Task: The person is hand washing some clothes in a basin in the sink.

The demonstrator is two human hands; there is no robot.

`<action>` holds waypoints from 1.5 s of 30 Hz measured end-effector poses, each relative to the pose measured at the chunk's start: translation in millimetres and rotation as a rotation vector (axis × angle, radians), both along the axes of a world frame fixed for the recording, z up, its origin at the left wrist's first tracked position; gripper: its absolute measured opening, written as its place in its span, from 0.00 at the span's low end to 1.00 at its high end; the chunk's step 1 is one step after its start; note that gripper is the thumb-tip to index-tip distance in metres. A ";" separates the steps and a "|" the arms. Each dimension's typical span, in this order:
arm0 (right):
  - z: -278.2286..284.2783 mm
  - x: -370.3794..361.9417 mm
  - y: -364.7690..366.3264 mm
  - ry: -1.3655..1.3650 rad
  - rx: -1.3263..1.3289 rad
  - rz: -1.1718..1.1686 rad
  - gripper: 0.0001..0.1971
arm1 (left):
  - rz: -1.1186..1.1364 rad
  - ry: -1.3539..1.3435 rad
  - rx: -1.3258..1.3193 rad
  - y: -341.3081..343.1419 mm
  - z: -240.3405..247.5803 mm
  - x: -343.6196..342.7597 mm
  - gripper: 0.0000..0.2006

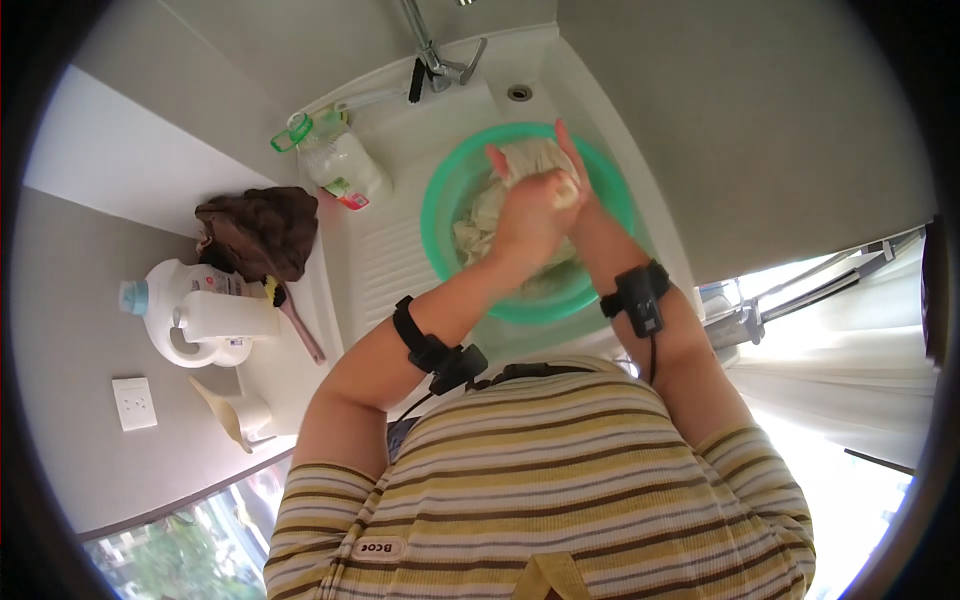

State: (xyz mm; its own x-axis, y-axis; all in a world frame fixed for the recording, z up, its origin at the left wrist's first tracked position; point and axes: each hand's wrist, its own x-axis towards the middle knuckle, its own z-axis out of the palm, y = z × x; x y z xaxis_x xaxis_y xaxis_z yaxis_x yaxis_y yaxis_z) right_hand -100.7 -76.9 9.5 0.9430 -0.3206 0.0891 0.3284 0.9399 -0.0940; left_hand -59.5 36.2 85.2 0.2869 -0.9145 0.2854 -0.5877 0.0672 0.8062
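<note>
Above a green plastic basin [434, 205], a wet off-white cloth [537, 156] is bunched between my two hands. My left hand [536, 212] is closed on it, and a small fold shows by the knuckles. My right hand [583, 185] presses the cloth from the other side. One of its fingers stretches up along the cloth's edge; the rest of that hand is partly hidden behind my left, and both are slightly blurred. More of the pale fabric [476, 225] lies in the basin under my hands.
The basin stands in a white sink [375, 265] with a ribbed slope, a tap [435, 62] and a drain [519, 93] behind. At left are a clear bottle [345, 165], a dark brown cloth [262, 230], a white jug [175, 305], a brush [297, 322] and a cream scoop [232, 415].
</note>
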 end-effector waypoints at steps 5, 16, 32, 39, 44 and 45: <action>-31.0 38.0 13.6 0.321 -0.103 -0.087 0.18 | 0.511 -0.275 -0.079 -36.1 -75.6 55.5 0.11; -14.1 10.5 3.0 0.599 -0.140 -0.334 0.13 | 0.454 -0.177 -0.136 -39.4 -79.2 41.4 0.13; 40.5 0.8 21.3 0.749 0.180 -0.119 0.22 | 0.102 -0.147 0.005 9.5 -63.8 26.3 0.16; -24.0 -5.6 16.8 0.851 -0.287 -0.407 0.21 | 0.173 -0.265 0.090 1.7 -38.6 7.2 0.13; -35.4 2.7 6.4 0.823 -0.170 -0.410 0.16 | 0.396 -0.216 -0.028 -21.2 -59.0 25.1 0.14; -37.9 -3.8 1.3 0.733 -0.171 -0.335 0.15 | 0.366 -0.230 -0.053 -20.1 -55.4 12.5 0.14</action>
